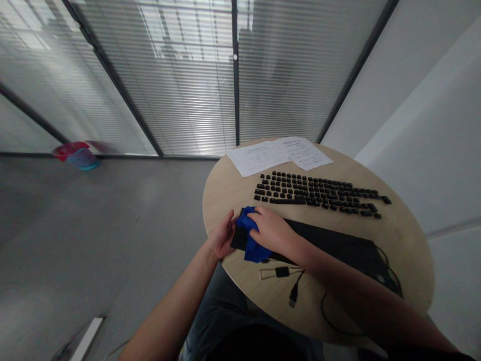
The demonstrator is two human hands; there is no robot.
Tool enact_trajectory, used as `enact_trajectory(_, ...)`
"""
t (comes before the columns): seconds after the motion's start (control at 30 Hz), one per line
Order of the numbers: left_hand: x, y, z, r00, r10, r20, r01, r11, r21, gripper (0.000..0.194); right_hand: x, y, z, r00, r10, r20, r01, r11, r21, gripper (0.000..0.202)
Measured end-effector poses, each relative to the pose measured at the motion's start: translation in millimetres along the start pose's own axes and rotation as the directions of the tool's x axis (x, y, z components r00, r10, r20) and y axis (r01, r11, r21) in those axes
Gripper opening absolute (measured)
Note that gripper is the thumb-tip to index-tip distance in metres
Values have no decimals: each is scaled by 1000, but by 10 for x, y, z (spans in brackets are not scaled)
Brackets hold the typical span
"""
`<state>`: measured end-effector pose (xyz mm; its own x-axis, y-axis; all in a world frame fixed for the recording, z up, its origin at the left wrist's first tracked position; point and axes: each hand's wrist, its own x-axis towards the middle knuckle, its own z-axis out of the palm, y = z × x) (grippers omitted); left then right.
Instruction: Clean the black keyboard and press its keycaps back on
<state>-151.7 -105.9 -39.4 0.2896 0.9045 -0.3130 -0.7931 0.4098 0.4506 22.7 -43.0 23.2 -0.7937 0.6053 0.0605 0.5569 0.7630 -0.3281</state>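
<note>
A black keyboard base [334, 235], stripped of its keycaps, lies along the near side of the round table. My left hand [224, 235] grips its left end, thumb raised and the other fingers partly hidden at the edge. Pressed on the top near that end is a blue cloth [256, 249], bunched under the closed fingers of my right hand [271, 229]. My right forearm crosses over part of the keyboard base. Behind it, loose black keycaps [300, 190] are laid out in rows.
Two printed sheets [259, 156] lie at the table's [221, 190] far edge. Near the front are a wire keycap puller [281, 272] and a USB plug [293, 296] with its cable. A red and blue basket [82, 158] stands on the floor by the glass partition.
</note>
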Motion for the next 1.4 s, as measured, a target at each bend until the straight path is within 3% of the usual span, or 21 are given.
enact_trajectory(0.2, 6, 2, 42, 999, -13, 48, 12, 1000, 27, 54, -275, 240, -153, 996, 68, 62, -66, 997, -27, 35)
enact_trajectory(0.33, 9, -1, 49, 998, -8, 60, 6, 999, 32, 55, -324, 277, -153, 997, 63, 48, -60, 997, -48, 33)
enact_trajectory(0.63, 16, -12, -8, 1000, 0, -8, 0, 1000, 0, 52, 111, 49, -17, 1000, -3, 31, 5, 997, -75, 30)
enact_trajectory(0.83, 5, 0, 47, 981, -16, -194, 12, 1000, -19, 50, 214, -221, 77, 999, 9, -45, -13, 996, -92, 35)
enact_trajectory(1.0, -14, 46, 75, 953, -52, -299, 48, 999, -22, 56, 181, -413, 49, 999, 37, -4, -37, 992, -123, 54)
enact_trajectory(1.17, -16, 62, 24, 952, -48, -304, 41, 999, -31, 52, 44, -529, 93, 995, 98, -23, -100, 985, -143, 45)
enact_trajectory(1.4, 17, 88, 30, 970, -13, -243, 10, 1000, -14, 33, -109, -320, -30, 988, 154, 24, -146, 968, -205, 32)
